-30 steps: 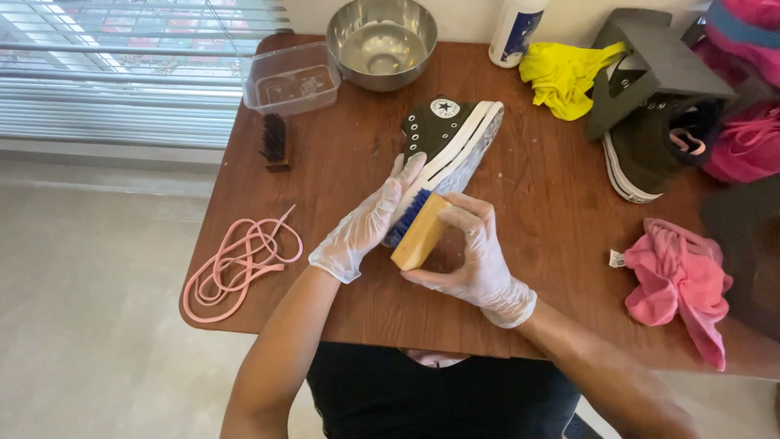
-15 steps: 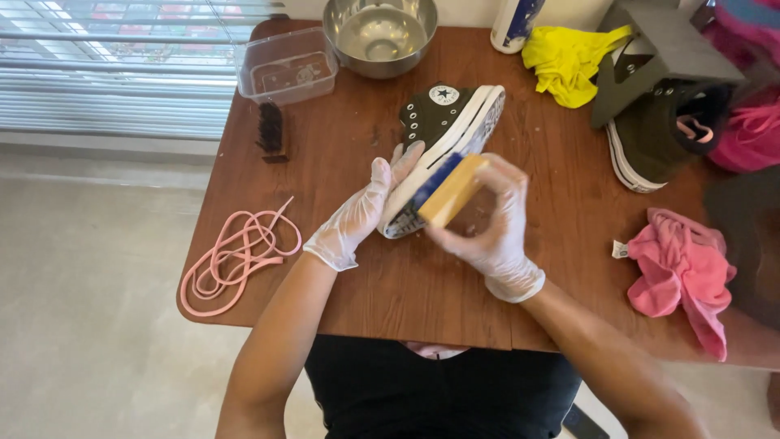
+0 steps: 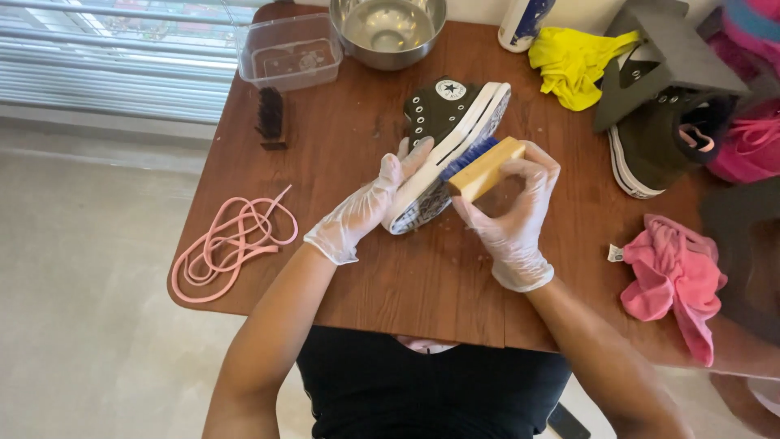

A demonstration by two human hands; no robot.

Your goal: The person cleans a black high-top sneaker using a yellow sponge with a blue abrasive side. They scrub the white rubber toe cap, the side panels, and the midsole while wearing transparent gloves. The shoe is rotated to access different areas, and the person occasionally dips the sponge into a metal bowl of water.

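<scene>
Shoe (image 3: 443,134) lies on its side mid-table (image 3: 341,268), below the steel bowl (image 3: 388,28); our left hand (image 3: 370,203), fingers spread flat, pins it so it won't slide, while our right hand (image 3: 512,215) grips the wooden brush (image 3: 481,167), bristles against the white sole edge.

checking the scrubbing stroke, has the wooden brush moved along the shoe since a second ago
Yes. The wooden brush in the right hand has slid up the sole of the shoe, away from its toe end.

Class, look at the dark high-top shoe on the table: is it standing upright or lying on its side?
On its side. The dark high-top shoe shows its round ankle patch facing up, and its white sole edge faces the brush.
</scene>
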